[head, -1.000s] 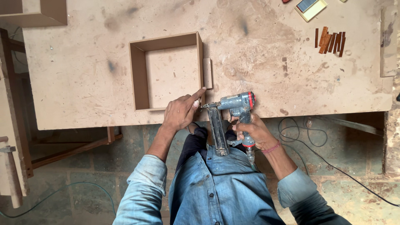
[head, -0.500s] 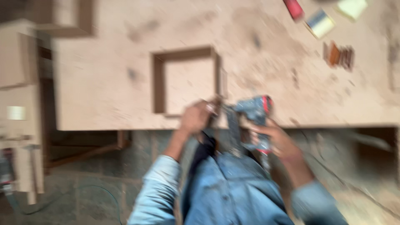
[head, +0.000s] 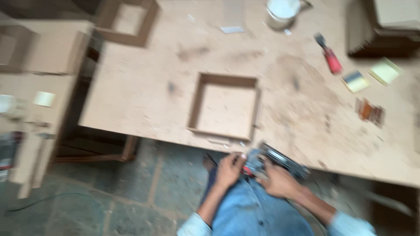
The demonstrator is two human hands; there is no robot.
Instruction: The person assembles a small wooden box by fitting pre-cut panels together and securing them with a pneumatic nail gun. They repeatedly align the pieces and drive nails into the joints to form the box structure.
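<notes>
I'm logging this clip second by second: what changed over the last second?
The left hand left the square brown wooden frame and joined the right hand on the grey nail gun, which both hands now hold in front of the person's lap, below the table edge. The frame stayed on the dusty wooden table; the view is blurred.

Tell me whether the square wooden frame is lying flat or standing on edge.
Lying flat: the square wooden frame rests on the workbench, with board visible inside it.

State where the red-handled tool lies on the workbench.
In the head view, the red-handled tool lies on the workbench at upper right, between the white tub and the yellow pads, far from both hands.
</notes>
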